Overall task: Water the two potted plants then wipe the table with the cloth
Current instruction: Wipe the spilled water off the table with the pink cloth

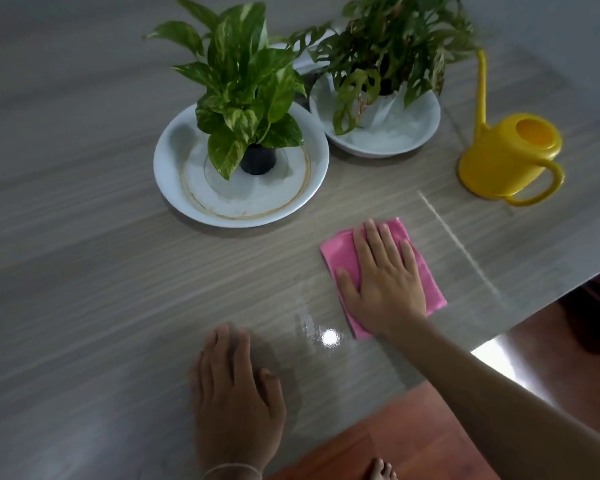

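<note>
My right hand [385, 278] lies flat with straight fingers on a folded pink cloth [340, 259], pressing it onto the glossy wood-grain table [84, 271]. My left hand [236, 393] rests flat on the table near the front edge, holding nothing. Behind the cloth, a leafy plant [246, 81] in a small black pot [258, 161] stands in a white dish [174, 174]. To its right, a second plant [388, 39] with holed leaves stands in another white dish [395, 140]. A yellow watering can [506, 157] with a long spout sits at the right.
The table's corner and right edge [534, 317] run close to the cloth, with red-brown floor [395, 438] below. A bare foot [381, 471] shows at the bottom. A bright light reflection [329, 337] gleams on the tabletop between my hands.
</note>
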The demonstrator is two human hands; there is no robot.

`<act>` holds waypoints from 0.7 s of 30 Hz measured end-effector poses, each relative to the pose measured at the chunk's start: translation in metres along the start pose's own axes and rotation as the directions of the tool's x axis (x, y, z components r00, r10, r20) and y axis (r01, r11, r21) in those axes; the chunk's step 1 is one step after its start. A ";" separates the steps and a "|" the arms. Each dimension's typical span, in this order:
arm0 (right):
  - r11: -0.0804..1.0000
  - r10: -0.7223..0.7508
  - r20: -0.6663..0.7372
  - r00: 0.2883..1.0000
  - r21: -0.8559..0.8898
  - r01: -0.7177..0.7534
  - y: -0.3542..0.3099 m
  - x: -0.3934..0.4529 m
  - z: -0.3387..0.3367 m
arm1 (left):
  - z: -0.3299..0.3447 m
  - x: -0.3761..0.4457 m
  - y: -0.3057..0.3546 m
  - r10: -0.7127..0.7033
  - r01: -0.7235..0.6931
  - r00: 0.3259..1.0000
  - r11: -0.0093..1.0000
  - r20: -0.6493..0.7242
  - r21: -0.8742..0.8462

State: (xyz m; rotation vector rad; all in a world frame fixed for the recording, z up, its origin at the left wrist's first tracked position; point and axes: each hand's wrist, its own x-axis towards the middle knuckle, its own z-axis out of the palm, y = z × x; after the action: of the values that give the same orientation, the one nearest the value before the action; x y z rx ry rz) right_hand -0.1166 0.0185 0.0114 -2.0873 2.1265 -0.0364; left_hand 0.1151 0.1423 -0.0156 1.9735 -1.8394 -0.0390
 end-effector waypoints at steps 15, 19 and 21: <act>0.943 0.331 -0.028 0.943 0.030 -0.330 0.065 0.104 -0.018 | 0.005 0.000 0.001 0.024 -0.025 0.996 1.000 -0.091 -0.019; 0.938 0.347 -0.087 0.934 0.046 -0.344 0.078 0.152 -0.025 | 0.005 0.001 0.002 0.029 -0.030 0.995 0.999 -0.094 -0.012; 0.936 0.352 -0.140 0.926 0.050 -0.348 0.081 0.165 -0.025 | 0.005 0.002 0.002 0.031 -0.032 0.995 1.000 -0.092 0.000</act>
State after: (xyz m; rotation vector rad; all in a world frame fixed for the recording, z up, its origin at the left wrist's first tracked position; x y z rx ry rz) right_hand -0.2025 -0.1463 0.0093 -1.7074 2.5412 -0.1764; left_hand 0.1118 0.1393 -0.0189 1.9122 -1.8107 0.0589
